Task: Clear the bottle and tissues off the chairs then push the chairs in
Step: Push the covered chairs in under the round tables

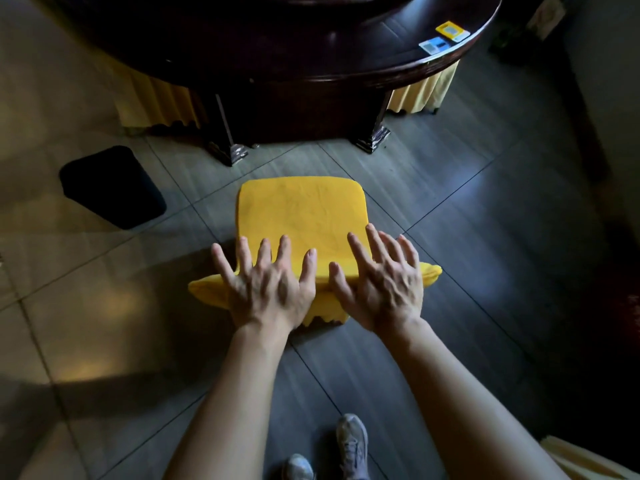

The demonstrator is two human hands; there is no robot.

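A chair with a yellow cover (pixel 300 211) stands on the tiled floor in front of me, its bare seat facing the round dark table (pixel 398 60). My left hand (pixel 268 282) and my right hand (pixel 381 282) lie flat side by side on the top of the chair's back, fingers spread, holding nothing. No bottle or tissues show on this seat.
A black bin (pixel 110 187) stands on the floor to the left. Dark table legs (pixel 372 136) rise just beyond the chair. Two other yellow-covered chairs (pixel 420 90) are tucked under the table. Cards (pixel 445 38) lie on the table's right rim. My shoes (pixel 351 445) are below.
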